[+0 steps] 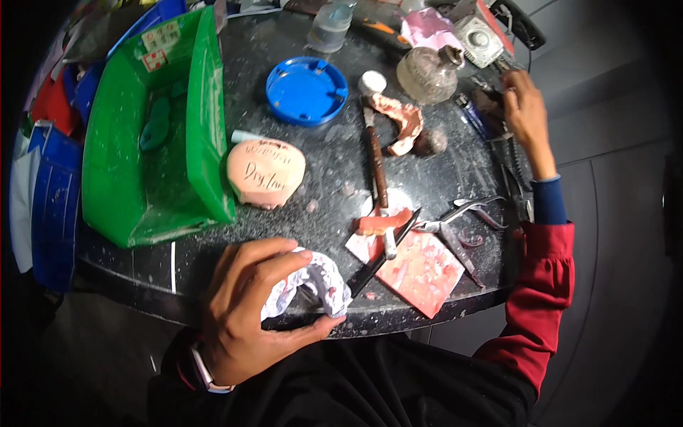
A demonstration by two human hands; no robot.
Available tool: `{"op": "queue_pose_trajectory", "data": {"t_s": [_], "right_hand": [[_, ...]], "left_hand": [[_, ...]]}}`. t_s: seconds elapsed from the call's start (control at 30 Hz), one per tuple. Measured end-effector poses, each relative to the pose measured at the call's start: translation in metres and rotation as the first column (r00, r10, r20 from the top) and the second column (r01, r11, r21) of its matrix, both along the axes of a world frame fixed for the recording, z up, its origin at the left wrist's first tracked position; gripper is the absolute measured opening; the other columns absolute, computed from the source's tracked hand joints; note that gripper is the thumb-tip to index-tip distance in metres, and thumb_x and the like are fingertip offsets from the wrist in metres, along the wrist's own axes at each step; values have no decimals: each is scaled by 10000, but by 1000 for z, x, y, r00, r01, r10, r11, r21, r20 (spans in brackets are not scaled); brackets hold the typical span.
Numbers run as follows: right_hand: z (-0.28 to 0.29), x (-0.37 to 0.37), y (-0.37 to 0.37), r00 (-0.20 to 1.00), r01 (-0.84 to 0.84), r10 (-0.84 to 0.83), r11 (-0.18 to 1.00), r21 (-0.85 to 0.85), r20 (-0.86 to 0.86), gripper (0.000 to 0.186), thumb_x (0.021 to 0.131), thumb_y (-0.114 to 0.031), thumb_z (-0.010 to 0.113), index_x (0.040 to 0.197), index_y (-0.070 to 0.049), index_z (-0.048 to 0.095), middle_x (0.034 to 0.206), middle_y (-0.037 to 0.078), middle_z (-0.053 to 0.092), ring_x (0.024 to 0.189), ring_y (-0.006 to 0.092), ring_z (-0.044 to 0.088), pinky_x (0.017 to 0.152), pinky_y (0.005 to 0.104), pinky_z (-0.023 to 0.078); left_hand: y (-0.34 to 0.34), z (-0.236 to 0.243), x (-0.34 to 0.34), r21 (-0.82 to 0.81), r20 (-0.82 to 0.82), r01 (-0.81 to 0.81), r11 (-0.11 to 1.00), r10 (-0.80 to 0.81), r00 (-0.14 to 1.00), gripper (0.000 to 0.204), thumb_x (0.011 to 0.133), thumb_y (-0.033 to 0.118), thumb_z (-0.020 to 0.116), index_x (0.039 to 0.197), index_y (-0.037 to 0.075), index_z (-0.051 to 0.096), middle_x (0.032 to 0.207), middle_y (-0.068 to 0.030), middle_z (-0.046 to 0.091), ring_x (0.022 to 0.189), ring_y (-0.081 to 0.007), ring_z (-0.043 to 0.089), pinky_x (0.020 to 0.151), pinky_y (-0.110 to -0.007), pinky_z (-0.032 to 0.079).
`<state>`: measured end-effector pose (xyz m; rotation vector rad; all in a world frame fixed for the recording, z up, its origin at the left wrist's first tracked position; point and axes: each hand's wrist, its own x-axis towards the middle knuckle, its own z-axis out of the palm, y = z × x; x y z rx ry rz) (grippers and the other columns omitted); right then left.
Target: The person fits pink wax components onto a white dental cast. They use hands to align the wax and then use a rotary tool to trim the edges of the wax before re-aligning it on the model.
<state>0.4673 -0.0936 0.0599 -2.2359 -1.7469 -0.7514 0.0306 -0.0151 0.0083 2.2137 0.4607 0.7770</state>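
Observation:
Near the table's front edge, my left hand [249, 306] grips a whitish-lavender, horseshoe-shaped dental impression [324, 277], thumb below and fingers over the top. At the far right my right hand [526, 107] reaches down among several slim tools [491, 117], its fingers curled; what they hold is hidden. Just right of the impression lies a black-handled knife [384, 256]. It rests by a pink wax sheet [423, 274] and a curved pink wax strip [384, 222]. Pliers [455, 231] lie open beside the sheet.
A green bin [206, 135] stands at left, next to a peach-coloured plaster block [267, 171]. Behind are a blue round lid [306, 89], a glass burner [430, 75] and a clear jar [331, 28]. A brown-handled tool [377, 160] and pinkish arch piece [405, 124] lie mid-table.

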Motion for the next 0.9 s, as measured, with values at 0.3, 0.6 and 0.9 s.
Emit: {"op": "queue_pose_trajectory", "data": {"t_s": [0.3, 0.6, 0.9], "right_hand": [[31, -172, -46, 973, -177, 155, 977, -121, -169, 225, 602, 109, 587, 772, -38, 583, 793, 70, 598, 705, 195, 554, 617, 281, 398], [-7, -231, -52, 819, -540, 413, 790, -291, -398, 394, 624, -121, 681, 1018, -131, 675, 898, -9, 574, 730, 142, 523, 579, 276, 417], [-10, -237, -50, 839, -538, 466, 788, -299, -281, 288, 621, -135, 657, 906, -131, 694, 827, -16, 572, 689, 137, 499, 564, 261, 378]], "left_hand": [[2, -4, 1, 15, -37, 12, 1000, -11, 999, 666, 436, 165, 871, 1007, 45, 551, 1006, -138, 574, 851, -279, 568, 738, -367, 472], [-1, 1, 3, 7, -38, -1, 1000, 1, 999, 619, 504, 151, 858, 1040, 59, 561, 1017, -100, 590, 826, -253, 569, 726, -335, 455], [-1, -2, -1, 85, -100, 8, 996, 0, 995, 638, 516, 384, 852, 1037, 110, 606, 1021, -106, 571, 839, -249, 538, 672, -322, 451]]}}
